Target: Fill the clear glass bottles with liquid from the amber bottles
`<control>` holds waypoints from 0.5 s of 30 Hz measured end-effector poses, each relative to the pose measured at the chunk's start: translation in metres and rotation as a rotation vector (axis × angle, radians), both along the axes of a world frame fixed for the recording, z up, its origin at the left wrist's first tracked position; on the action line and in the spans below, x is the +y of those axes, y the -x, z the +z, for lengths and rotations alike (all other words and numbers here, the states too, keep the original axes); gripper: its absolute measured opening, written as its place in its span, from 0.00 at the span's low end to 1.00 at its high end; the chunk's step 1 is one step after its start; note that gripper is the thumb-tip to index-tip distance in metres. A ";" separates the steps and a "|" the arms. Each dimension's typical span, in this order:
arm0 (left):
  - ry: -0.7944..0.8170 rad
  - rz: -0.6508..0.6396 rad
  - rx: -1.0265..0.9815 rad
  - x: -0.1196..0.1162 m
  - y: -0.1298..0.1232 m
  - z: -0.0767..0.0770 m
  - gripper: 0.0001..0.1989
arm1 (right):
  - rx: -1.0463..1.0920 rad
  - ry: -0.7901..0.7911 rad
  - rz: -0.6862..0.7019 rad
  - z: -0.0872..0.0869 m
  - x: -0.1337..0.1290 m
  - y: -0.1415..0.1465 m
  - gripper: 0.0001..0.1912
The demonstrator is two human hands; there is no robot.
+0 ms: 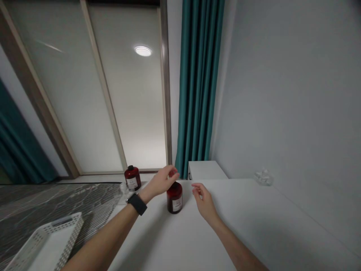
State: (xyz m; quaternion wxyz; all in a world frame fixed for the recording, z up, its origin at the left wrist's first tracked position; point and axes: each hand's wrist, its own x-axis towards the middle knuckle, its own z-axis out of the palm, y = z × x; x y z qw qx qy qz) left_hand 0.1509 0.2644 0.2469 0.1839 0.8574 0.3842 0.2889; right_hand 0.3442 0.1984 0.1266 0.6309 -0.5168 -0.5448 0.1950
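A dark red bottle [175,203] with a white label and a black cap stands upright on the white tabletop [180,241]. Just over its cap, partly covering it, is my left hand [163,180], wearing a black watch [137,203]. Its fingers are bent, with a gap between thumb and fingertips and nothing visible in them. To the right of the bottle, apart from it, my right hand [204,200] hovers with loosely curved fingers; no held thing shows. A second red bottle [132,178] with a black cap stands farther back on the left.
Beside that second bottle sits a small clear object [123,188]. Another clear glass-like item [264,177] rests at the table's back right against the wall. A white perforated basket [46,241] lies at the lower left. Behind the table are a white cabinet [207,169] and a teal curtain [199,82].
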 end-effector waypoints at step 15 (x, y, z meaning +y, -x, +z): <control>0.307 -0.008 -0.381 -0.046 0.035 -0.110 0.13 | -0.083 0.136 0.124 -0.058 0.000 0.044 0.43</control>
